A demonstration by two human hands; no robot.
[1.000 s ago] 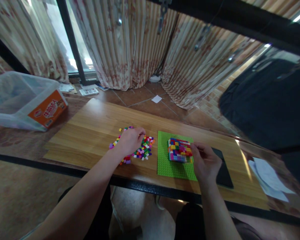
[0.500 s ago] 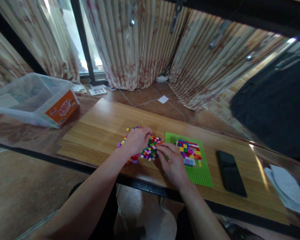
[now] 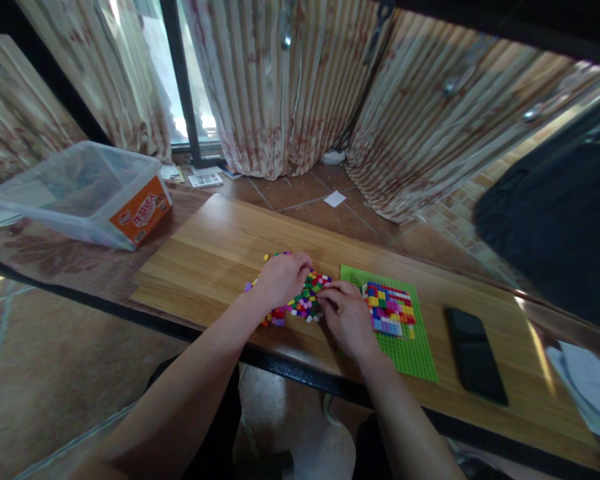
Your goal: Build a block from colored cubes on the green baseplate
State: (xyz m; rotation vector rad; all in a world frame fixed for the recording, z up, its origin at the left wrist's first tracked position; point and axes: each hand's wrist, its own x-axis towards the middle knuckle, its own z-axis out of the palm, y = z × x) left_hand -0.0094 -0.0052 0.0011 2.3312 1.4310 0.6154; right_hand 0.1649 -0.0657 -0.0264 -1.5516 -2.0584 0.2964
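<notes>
A pile of small coloured building bricks (image 3: pixel 305 301) lies on the wooden board between my hands. My left hand (image 3: pixel 286 279) rests over the pile's upper left part, its fingers curled together; what they hold, if anything, is hidden. At the pile's right edge, my right hand (image 3: pixel 347 317) has thumb and forefinger pinched close together, and any brick between them is too small to make out. Just right of that hand lies a green studded baseplate (image 3: pixel 410 360), partly covered by it. A block of multicoloured bricks (image 3: pixel 390 308) is built up on the baseplate.
A black phone (image 3: pixel 475 355) lies right of the baseplate, with white papers (image 3: pixel 587 383) farther right. On the left stands a clear plastic bin (image 3: pixel 85 200) with an orange label. The wooden board (image 3: pixel 205 247) runs along a dark-edged table, and curtains (image 3: pixel 260 87) hang behind.
The whole view has shifted, so things appear a little farther right. Both hands stay at the brick pile, with only slight finger movement.
</notes>
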